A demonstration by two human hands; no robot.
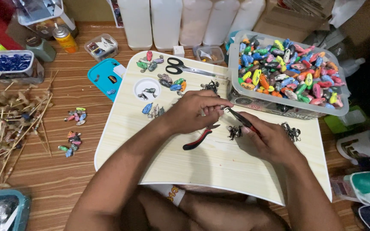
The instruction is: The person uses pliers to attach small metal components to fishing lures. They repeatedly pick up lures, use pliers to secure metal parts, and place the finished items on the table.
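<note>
My left hand (195,110) is pinched on a small lure piece near the middle of a pale wooden lap tray (219,164). My right hand (267,139) grips red-and-black pliers (241,119) whose tip meets that piece. A second pair of red-handled pliers (198,138) lies on the tray below my left hand. Small clusters of dark metal hooks (234,131) lie beside my hands, and another hook cluster (291,131) lies to the right. Painted lure bodies (171,83) are scattered at the tray's far side, some in a round recess (147,89).
A clear plastic bin (287,105) heaped with colourful lure bodies stands at the tray's right rear. Scissors (185,67) lie on the tray's far edge. Left on the floor are a teal lid (105,78), loose lures (76,116), thin wooden sticks (11,128) and small containers. White jugs (165,21) stand behind.
</note>
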